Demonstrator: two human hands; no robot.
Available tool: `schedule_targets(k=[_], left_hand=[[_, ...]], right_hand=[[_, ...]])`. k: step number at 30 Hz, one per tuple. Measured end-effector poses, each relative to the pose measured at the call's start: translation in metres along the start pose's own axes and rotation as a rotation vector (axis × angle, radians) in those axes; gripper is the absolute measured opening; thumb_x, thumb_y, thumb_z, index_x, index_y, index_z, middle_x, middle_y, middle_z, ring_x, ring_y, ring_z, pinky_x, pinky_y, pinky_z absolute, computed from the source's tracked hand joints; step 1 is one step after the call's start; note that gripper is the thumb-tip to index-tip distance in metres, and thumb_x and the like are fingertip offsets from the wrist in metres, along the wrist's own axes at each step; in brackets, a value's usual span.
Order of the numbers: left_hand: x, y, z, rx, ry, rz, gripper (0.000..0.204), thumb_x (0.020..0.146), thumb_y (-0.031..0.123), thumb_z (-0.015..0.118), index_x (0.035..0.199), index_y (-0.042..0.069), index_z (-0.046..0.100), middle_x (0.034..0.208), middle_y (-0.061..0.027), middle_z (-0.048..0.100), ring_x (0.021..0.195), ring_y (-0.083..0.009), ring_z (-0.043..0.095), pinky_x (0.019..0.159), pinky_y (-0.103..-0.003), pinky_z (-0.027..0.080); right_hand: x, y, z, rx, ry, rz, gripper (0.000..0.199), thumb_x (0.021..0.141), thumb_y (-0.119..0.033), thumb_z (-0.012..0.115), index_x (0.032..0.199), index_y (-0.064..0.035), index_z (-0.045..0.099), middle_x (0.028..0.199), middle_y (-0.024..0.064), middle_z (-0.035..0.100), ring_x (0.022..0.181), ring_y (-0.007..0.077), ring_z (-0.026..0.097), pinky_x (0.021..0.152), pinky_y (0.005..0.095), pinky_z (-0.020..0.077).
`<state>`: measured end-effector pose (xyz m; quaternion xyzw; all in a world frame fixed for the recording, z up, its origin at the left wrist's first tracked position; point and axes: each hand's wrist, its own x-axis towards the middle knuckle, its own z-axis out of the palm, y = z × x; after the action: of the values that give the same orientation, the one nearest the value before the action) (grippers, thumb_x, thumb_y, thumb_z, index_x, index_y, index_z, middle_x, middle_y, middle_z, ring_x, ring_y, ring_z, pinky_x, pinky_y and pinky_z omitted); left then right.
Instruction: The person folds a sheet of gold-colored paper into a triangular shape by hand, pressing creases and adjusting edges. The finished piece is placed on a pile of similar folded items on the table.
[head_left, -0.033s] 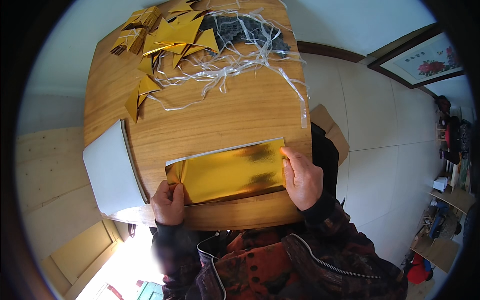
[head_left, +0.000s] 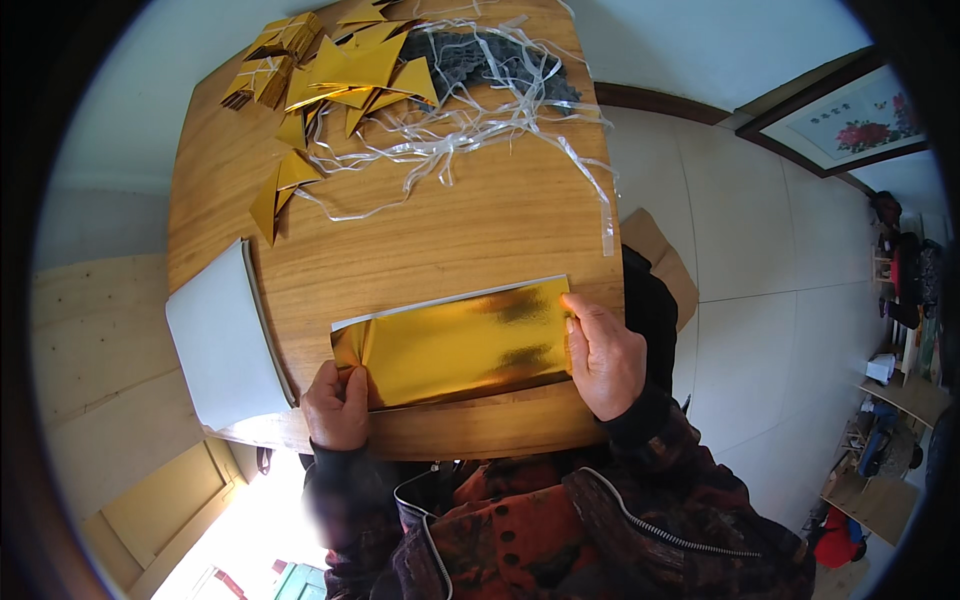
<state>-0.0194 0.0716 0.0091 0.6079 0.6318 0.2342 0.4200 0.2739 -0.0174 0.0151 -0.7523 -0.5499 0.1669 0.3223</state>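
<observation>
A sheet of shiny gold foil paper [head_left: 455, 345], folded lengthwise with a white edge showing along its far side, lies at the table's near edge. My left hand [head_left: 337, 405] pinches its lower left corner between thumb and fingers, and the foil creases there. At the other end, my right hand [head_left: 606, 358] grips the right edge, thumb on top. To the left of my left hand rests a stack of white paper sheets [head_left: 225, 345].
Folded gold paper shapes [head_left: 355, 65] pile up at the far left of the wooden table [head_left: 440, 235], beside tied gold bundles [head_left: 258, 80]. Clear plastic strips [head_left: 460, 135] tangle over a dark grey textured thing [head_left: 450, 62]. Tiled floor [head_left: 745, 260] lies right of the table.
</observation>
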Motion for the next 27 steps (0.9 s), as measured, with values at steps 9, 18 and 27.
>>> schedule_targets(k=[9, 18, 27], left_hand=[[-0.0006, 0.0, -0.0004, -0.076, -0.019, -0.058, 0.015, 0.09, 0.004, 0.061, 0.079, -0.003, 0.055, 0.065, -0.0059, 0.063, 0.056, -0.0066, 0.056, 0.051, -0.023, 0.044], [-0.0011, 0.0034, 0.0002, -0.001, 0.001, -0.035, 0.016, 0.09, 0.003, 0.062, 0.078, -0.003, 0.054, 0.066, -0.0062, 0.064, 0.058, -0.0053, 0.055, 0.052, -0.023, 0.044], [-0.0006, -0.0032, -0.0004, -0.025, -0.006, -0.055, 0.016, 0.09, 0.005, 0.063, 0.079, -0.003, 0.054, 0.068, -0.0079, 0.065, 0.061, -0.0054, 0.056, 0.053, -0.024, 0.045]], right_hand=[[0.0004, 0.0002, 0.0019, -0.006, 0.01, 0.001, 0.023, 0.087, 0.001, 0.06, 0.109, -0.0013, 0.063, 0.1, 0.0168, 0.068, 0.086, 0.0334, 0.068, 0.07, 0.0355, 0.0559], [0.0005, 0.0003, 0.0016, 0.005, 0.008, 0.01, 0.024, 0.088, 0.002, 0.059, 0.111, -0.0008, 0.063, 0.101, 0.0176, 0.068, 0.088, 0.0331, 0.069, 0.072, 0.0351, 0.0562], [0.001, 0.0, 0.0014, 0.007, 0.001, 0.014, 0.024, 0.088, 0.002, 0.059, 0.112, -0.0006, 0.063, 0.101, 0.0178, 0.068, 0.089, 0.0328, 0.069, 0.073, 0.0349, 0.0563]])
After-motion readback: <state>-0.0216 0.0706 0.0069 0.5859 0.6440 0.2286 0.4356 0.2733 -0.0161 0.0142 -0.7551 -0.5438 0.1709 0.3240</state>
